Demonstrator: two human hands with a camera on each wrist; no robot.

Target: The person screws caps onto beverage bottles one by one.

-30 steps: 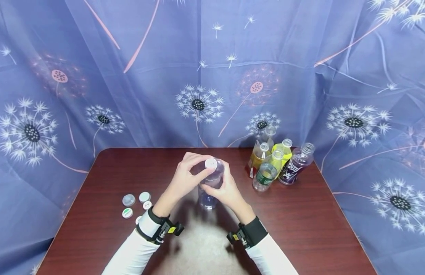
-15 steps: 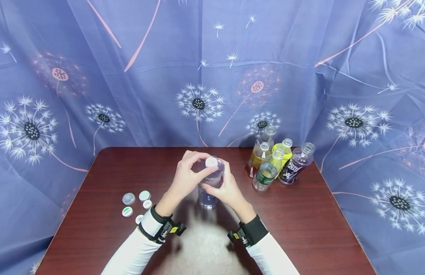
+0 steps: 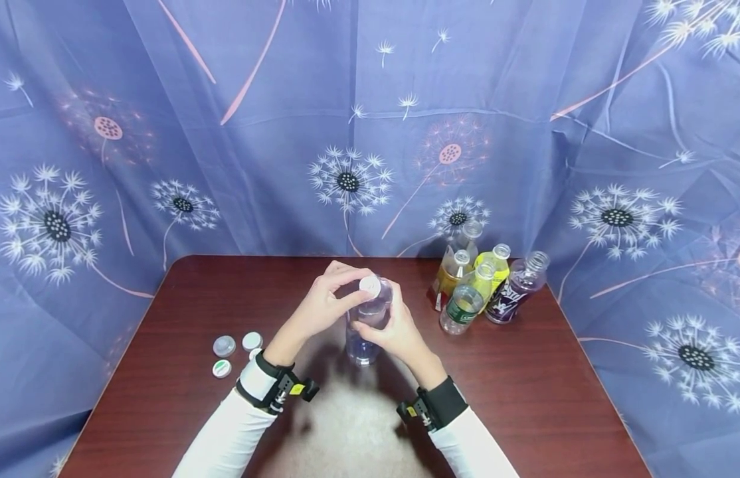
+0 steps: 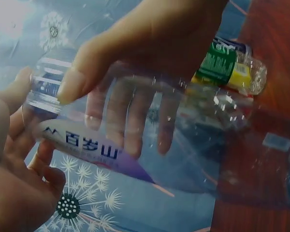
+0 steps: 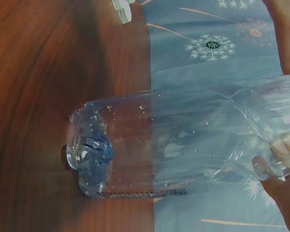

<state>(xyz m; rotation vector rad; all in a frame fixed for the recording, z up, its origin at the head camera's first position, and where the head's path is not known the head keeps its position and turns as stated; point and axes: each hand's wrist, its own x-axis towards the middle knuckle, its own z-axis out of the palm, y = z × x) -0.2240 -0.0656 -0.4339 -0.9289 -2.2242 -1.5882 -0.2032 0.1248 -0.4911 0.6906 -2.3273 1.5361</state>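
A clear plastic bottle (image 3: 362, 348) stands upright on the table, tinted blue at its base. My left hand (image 3: 319, 304) pinches the white cap (image 3: 370, 286) at its top between thumb and fingers. Lower down, my right hand (image 3: 398, 333) wraps the bottle's upper body, its thumb at the front. Through the clear plastic in the left wrist view, the right hand's fingers show beside a white and purple label (image 4: 92, 145) with Chinese characters. In the right wrist view the bottle's lower part (image 5: 130, 145) has droplets on its wall.
Several open-topped bottles cluster at the back right, among them a green-labelled one (image 3: 462, 309) and a purple one (image 3: 516, 289). Loose caps lie left of my left wrist, including a grey one (image 3: 224, 346) and a green-and-white one (image 3: 222, 368). A patterned blue curtain (image 3: 256, 166) hangs behind the table.
My left wrist has shifted slightly left and now covers more of the nearer loose caps. Both hands keep their hold on the cap and bottle, which stays in place.
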